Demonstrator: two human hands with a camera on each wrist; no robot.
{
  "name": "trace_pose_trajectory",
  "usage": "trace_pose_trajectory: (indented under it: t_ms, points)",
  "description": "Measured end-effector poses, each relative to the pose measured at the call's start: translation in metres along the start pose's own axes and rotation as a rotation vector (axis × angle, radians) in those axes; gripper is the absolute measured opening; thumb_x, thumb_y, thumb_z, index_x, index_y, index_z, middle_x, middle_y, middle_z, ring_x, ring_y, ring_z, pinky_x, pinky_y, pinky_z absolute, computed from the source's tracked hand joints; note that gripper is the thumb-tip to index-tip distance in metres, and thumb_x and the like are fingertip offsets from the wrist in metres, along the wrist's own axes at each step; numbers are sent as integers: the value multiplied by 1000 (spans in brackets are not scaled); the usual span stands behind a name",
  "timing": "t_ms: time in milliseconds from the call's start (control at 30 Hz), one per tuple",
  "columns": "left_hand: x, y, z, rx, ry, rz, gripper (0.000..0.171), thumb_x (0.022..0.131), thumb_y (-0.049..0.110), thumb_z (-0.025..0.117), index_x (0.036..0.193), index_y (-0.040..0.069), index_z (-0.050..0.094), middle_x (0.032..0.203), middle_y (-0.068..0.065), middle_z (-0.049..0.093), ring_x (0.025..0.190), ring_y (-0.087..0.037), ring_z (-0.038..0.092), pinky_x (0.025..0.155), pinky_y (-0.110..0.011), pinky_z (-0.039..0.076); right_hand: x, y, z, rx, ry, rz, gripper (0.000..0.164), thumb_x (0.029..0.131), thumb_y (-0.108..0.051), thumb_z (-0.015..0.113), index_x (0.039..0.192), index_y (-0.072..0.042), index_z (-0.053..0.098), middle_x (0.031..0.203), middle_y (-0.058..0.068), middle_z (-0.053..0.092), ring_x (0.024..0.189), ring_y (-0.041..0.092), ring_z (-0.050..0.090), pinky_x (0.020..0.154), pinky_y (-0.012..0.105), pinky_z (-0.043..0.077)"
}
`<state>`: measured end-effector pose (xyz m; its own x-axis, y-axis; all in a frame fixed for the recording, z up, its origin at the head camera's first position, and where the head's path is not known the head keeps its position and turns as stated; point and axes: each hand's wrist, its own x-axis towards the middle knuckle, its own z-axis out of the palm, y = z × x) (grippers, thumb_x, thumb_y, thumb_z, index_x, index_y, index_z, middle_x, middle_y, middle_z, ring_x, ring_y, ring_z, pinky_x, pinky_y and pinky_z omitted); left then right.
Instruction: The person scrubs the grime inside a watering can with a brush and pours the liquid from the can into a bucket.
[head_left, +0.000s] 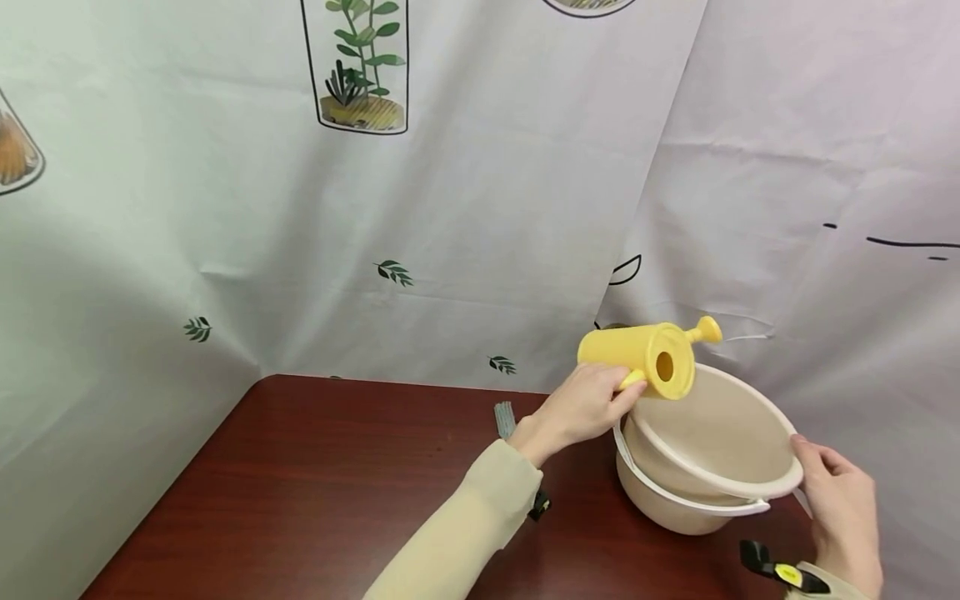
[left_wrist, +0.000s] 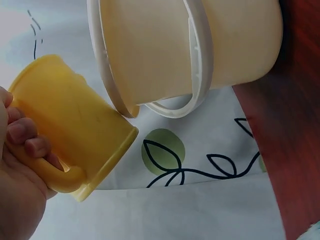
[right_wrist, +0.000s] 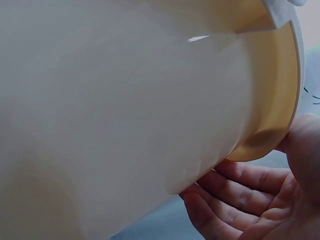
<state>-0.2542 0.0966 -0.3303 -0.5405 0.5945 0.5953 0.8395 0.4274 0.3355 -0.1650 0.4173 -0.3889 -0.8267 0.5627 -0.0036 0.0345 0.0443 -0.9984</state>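
My left hand (head_left: pixel 588 400) grips the handle of a yellow watering can (head_left: pixel 626 348). The can is tipped on its side at the far-left rim of a cream bucket (head_left: pixel 720 425). Its round end with a hole faces the bucket side, and the spout's flared rose points up and right. In the left wrist view, curled fingers (left_wrist: pixel 25 131) wrap the can's handle. The bucket stands on the table, its white bail handle (left_wrist: pixel 200 60) lowered around the body. My right hand (head_left: pixel 840 492) holds the bucket's right rim, fingers beneath it against the outer wall (right_wrist: pixel 150 125); the thumb is partly hidden.
The dark red-brown table (head_left: pixel 322 483) extends left and forward. A small grey ridged piece (head_left: pixel 505 419) lies near its back edge, beside my left forearm. Behind the table hangs a pale cloth (head_left: pixel 465 208) printed with plants, close behind the bucket.
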Motion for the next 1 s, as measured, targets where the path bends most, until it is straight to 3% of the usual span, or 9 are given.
trace_pose_trajectory:
  t_ms: [233,500,733,1000]
  points:
    - [13,2,-1,115,-47,77,36,101,27,52,68,17,43,61,7,42,57,-5,42,57,-15,32,-1,0,1,-8,21,19,20,90,-34,70,71,-29,70,71,-14,63,65,-1,59,58,13,45]
    - [24,3,-3,133,-104,115,37,103,29,50,68,18,45,61,8,43,58,-4,42,60,-16,33,-2,-2,2,-24,40,33,19,90,-35,70,72,-30,69,70,-13,63,65,0,58,58,13,45]
    - [30,5,-1,294,-163,172,36,102,29,49,68,19,47,64,9,45,62,-5,44,66,-20,35,-4,-3,2,-37,61,58,16,88,-39,71,76,-29,72,70,-14,63,67,0,57,59,13,43]
    - [34,8,5,398,-230,157,32,103,36,47,75,22,50,70,12,47,71,-5,45,74,-22,35,-3,-3,2,-30,79,54,18,89,-36,71,72,-29,71,68,-13,63,66,1,56,59,13,43]
